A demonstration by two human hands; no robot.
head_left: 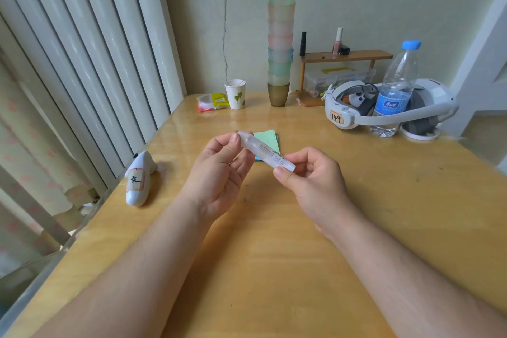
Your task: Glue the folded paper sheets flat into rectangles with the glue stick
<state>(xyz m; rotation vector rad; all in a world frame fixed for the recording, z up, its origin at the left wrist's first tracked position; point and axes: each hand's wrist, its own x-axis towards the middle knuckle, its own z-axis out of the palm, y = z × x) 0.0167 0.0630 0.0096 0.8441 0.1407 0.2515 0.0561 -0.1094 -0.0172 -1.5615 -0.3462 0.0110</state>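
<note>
A clear glue stick (263, 151) with a printed label is held slantwise above the middle of the wooden table (274, 228). My left hand (219, 173) pinches its capped upper end between thumb and fingers. My right hand (310, 181) grips its lower end with thumb and curled fingers. Behind the stick, a small pile of folded paper sheets (267, 138), green on top with blue edges showing, lies flat on the table, partly hidden by the stick and my fingers.
A white controller (138, 181) lies at the left table edge. At the back stand a paper cup (236, 94), a wrapped packet (211, 103), a tall stack of plastic cups (280, 44), a small wooden shelf (345, 56), a white headset (384, 110) and a water bottle (395, 90).
</note>
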